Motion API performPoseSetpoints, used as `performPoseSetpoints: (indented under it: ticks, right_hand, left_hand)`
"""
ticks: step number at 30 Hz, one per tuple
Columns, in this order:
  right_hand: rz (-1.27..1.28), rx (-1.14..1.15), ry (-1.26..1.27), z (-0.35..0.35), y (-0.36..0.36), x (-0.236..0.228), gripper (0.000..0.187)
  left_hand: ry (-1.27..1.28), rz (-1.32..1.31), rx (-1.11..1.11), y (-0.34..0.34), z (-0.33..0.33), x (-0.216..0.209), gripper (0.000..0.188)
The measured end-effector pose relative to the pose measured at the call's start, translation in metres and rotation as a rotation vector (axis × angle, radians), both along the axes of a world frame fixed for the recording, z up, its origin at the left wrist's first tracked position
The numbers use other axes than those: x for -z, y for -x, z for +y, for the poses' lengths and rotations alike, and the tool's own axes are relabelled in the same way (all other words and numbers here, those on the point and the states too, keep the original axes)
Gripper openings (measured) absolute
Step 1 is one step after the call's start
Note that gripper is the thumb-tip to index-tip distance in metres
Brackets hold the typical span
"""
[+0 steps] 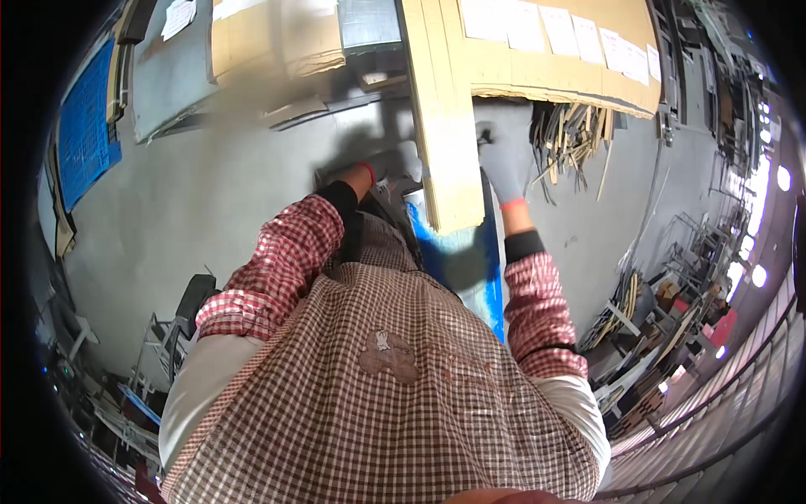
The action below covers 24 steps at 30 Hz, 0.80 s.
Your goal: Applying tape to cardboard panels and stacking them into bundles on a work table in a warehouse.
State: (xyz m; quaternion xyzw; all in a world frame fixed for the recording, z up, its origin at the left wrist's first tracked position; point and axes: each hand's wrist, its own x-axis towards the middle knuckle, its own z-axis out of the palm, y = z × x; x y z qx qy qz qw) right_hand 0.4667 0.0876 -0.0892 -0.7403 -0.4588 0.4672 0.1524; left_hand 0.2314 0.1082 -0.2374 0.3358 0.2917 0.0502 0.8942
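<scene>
A long, narrow piece of folded tan cardboard (451, 143) runs from the top middle toward my body, its near end above a blue surface. My left hand (406, 162), in a pale glove with a red cuff, closes against the cardboard's left edge; shadow and the cardboard partly hide its fingers. On the opposite edge, my right hand (502, 164) wears a similar glove and grips the side. Its fingertips are partly out of sight. Checked sleeves cover both forearms, and a checked apron (378, 336) covers my front.
Wide cardboard stacks with paper sheets (561, 32) lie at the top right, more cardboard (273, 38) at the top left. Thin strips (573, 139) jut out below the right stack. The blue surface (457, 252) stands before me; a blue pallet (86, 126) is far left. Racks line the right.
</scene>
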Motion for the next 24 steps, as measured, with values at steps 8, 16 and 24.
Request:
performPoseSetpoints:
  ticks: [8, 16, 24]
  right_hand:
    - [-0.83, -0.14, -0.267, -0.072, 0.103, -0.052, 0.098]
    - [0.405, 0.379, -0.492, -0.073, 0.074, -0.081, 0.044]
    - [-0.22, -0.565, 0.164, -0.002, 0.029, -0.124, 0.035]
  left_hand:
    - [-0.472, 0.296, -0.054, 0.075, -0.012, -0.092, 0.034]
    - [-1.186, 0.531, -0.029, -0.079, -0.018, -0.165, 0.026]
    - [-1.391, 0.584, 0.082, -0.067, -0.027, -0.167, 0.031]
